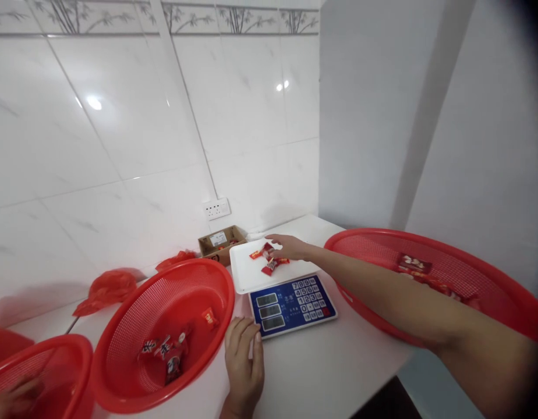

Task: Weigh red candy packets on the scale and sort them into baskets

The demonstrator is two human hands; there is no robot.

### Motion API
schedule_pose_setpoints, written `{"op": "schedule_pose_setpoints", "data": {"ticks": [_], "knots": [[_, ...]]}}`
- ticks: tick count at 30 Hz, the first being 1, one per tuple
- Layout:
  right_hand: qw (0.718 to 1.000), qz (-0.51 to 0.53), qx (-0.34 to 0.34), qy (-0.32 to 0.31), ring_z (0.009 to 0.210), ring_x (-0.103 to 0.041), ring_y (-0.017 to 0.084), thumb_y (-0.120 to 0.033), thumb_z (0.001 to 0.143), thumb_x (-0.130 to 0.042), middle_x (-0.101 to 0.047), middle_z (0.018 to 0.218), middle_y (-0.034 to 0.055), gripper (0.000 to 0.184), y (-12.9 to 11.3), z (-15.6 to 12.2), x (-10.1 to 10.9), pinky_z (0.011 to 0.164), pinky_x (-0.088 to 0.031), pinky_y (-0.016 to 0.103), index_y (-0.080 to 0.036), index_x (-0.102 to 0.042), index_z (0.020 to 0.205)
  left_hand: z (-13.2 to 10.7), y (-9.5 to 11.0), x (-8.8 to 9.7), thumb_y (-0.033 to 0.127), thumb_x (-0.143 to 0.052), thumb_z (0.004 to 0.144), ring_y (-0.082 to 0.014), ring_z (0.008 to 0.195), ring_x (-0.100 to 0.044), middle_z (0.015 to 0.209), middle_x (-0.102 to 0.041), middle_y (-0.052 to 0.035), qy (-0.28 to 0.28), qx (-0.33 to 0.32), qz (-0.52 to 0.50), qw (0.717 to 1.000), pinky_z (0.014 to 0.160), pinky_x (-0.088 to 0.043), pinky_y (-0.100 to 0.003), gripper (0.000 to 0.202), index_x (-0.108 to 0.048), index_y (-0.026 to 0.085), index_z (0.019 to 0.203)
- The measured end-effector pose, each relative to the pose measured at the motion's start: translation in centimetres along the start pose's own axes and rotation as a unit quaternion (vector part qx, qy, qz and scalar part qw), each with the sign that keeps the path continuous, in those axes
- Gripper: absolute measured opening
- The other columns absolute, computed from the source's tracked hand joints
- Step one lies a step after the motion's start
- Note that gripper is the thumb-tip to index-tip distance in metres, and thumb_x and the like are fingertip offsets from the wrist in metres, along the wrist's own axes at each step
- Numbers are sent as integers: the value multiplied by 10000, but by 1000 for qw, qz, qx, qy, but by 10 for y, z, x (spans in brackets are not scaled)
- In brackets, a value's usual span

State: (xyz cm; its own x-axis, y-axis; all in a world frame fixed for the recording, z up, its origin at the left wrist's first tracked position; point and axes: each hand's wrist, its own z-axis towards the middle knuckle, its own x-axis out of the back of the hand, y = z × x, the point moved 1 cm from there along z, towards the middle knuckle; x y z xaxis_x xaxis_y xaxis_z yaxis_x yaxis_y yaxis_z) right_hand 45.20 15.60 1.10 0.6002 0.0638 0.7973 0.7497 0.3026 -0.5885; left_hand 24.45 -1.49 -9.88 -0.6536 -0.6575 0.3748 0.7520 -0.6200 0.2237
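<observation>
From the head view, the right hand [290, 247] comes from the right side, over the rim of a large red plastic basket [426, 234], and reaches the white plate [247, 273] of a weighing scale [293, 305]. Two wrapped red candies [269, 259] lie on this plate, and they are just under and to the left of its fingertips, so the right hand is the nearer one to them. Each candy lies slantwise, with its long axis running across the plate, and the wrappers are shiny, with gold marks. The far candy seems touched by the fingers, but I cannot tell if the grip is closed on it. The left hand [243, 364] rests on the white surface [321, 372] at the near side of the scale, and its grip is open, with loose fingers holding nothing. To the left stands a second red basket [194, 263], with some candies [170, 352] inside. At the far side are a small cardboard box [219, 243] and red plastic bags [106, 290]. In the near left corner, a hand of another person [16, 398] is in a third red basket [55, 343].
</observation>
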Motion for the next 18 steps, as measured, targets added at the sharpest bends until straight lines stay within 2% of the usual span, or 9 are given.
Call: {"op": "schedule_pose_setpoints", "data": {"ticks": [3, 6, 8, 13, 16, 18], "knots": [[997, -77, -23, -4, 1122, -525, 256, -333, 741, -612, -513, 1312, 70, 588, 8, 7, 2, 906, -434, 347, -255, -448, 1300, 1, 0, 0, 137, -489, 816, -189, 935, -590, 923, -653, -65, -1, 12, -12, 1000, 816, -495, -371, 179, -599, 195, 945], [987, -144, -58, -32, 1118, -527, 301, -320, 717, -615, -570, 1244, 93, 545, 21, 12, 0, 890, -433, 409, -231, -514, 1246, 1, 1, 0, 130, -498, 809, -188, 934, -593, 929, -654, -67, -4, 22, -24, 999, 813, -504, -371, 180, -601, 197, 940], [982, -170, -63, -57, 1094, -547, 303, -300, 700, -625, -611, 1186, 101, 497, 26, 14, -6, 877, -441, 405, -217, -568, 1186, 0, 1, 0, 129, -498, 808, -188, 939, -593, 931, -655, -67, -5, 22, -30, 999, 815, -507, -371, 185, -603, 199, 944], [982, -179, -15, -62, 1146, -514, 260, -290, 785, -529, -567, 1252, 90, 413, 17, 23, -25, 936, -404, 340, -201, -573, 1185, -2, 1, -1, 122, -494, 809, -183, 951, -587, 941, -652, -66, -18, 25, -35, 999, 819, -509, -362, 198, -599, 198, 958], [984, -172, 20, -46, 1223, -432, 250, -379, 843, -452, -484, 1338, 91, 459, 5, 30, -36, 996, -341, 341, -198, -505, 1262, -1, 1, 0, 120, -492, 809, -183, 941, -589, 932, -652, -68, -15, 28, -33, 999, 815, -510, -362, 193, -598, 194, 952], [984, -168, 39, -48, 1277, -350, 269, -471, 851, -414, -427, 1384, 84, 510, -3, 34, -46, 1017, -305, 393, -227, -464, 1296, 0, 1, 0, 117, -493, 808, -181, 932, -592, 925, -653, -67, -14, 27, -33, 999, 813, -510, -361, 190, -598, 192, 948]]}}
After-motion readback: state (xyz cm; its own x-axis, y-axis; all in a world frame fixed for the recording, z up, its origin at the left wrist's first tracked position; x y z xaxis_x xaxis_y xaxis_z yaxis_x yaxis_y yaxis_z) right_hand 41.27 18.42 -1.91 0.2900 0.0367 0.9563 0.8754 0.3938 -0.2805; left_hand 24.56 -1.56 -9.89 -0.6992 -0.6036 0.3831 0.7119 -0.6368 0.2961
